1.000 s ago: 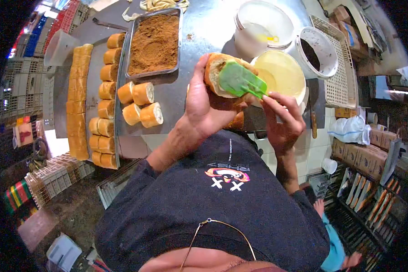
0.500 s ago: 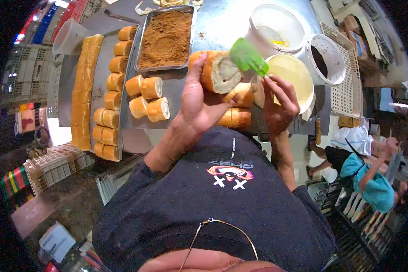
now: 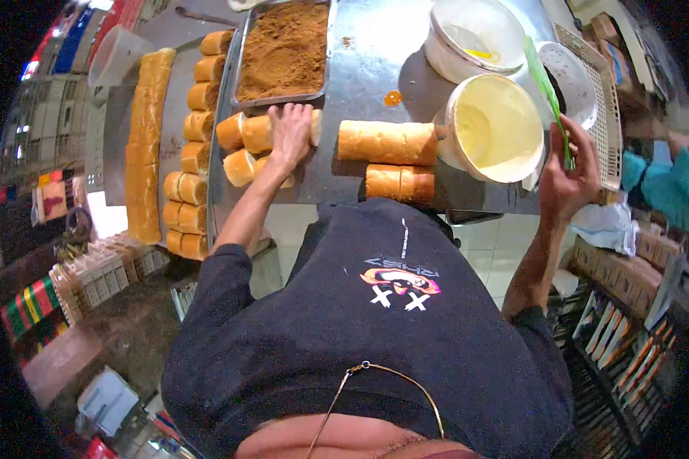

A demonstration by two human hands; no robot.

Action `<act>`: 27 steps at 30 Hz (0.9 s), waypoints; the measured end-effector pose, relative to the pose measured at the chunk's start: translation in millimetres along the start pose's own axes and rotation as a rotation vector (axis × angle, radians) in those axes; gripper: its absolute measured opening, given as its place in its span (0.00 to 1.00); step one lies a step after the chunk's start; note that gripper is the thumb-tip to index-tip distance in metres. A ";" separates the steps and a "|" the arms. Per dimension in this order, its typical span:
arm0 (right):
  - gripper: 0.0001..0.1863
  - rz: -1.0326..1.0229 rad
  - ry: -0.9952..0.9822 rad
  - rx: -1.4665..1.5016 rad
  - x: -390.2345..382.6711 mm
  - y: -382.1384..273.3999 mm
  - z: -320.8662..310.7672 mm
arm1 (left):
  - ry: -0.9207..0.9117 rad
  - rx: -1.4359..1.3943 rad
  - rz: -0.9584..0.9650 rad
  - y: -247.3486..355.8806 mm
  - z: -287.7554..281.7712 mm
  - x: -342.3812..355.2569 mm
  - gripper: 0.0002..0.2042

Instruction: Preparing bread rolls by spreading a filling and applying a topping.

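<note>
My left hand (image 3: 291, 134) grips a cut bread roll (image 3: 314, 128) among a small cluster of rolls (image 3: 256, 136) just below a metal tray (image 3: 283, 46) of brown powder; its fingers partly hide that roll. My right hand (image 3: 570, 168) holds a green spatula (image 3: 544, 80) upright beside the bucket of pale yellow liquid (image 3: 497, 130). Between my hands lie two long bread pieces (image 3: 386, 141), one behind the other on the steel table (image 3: 371, 76).
At left stand long loaves (image 3: 142, 153), a row of rolls (image 3: 191, 183) and a clear container (image 3: 115, 57). At right are two white tubs (image 3: 448, 42), (image 3: 582, 84), a plastic crate (image 3: 608, 130) and a person in teal (image 3: 662, 191). A long utensil (image 3: 203, 17) lies at the back.
My left hand has set down the roll it held and moved left to the cluster. My right hand has moved right with the spatula. The teal-clad person has moved toward the back.
</note>
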State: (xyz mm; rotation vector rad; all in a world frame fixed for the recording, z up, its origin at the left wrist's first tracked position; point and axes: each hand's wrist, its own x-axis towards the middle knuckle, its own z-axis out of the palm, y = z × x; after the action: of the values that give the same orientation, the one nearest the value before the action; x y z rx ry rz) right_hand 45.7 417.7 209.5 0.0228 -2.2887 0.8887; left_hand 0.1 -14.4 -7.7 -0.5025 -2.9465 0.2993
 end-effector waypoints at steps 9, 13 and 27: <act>0.10 0.109 -0.869 -0.699 27.8 49.7 45.9 | -0.218 -0.228 0.267 82.3 -49.9 8.4 0.53; 0.09 0.124 -0.935 -0.730 12.7 104.2 127.6 | -0.161 -0.414 0.309 89.2 3.3 34.0 0.36; 0.15 0.655 -1.027 0.173 29.2 87.5 70.1 | -0.212 -0.182 0.202 79.5 -37.8 31.4 0.26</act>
State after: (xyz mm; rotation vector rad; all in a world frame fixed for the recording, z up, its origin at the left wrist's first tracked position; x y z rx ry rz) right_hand -39.3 448.7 137.1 -0.2681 -3.2264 1.6944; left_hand 2.0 76.2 14.9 -0.8449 -3.1495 0.1112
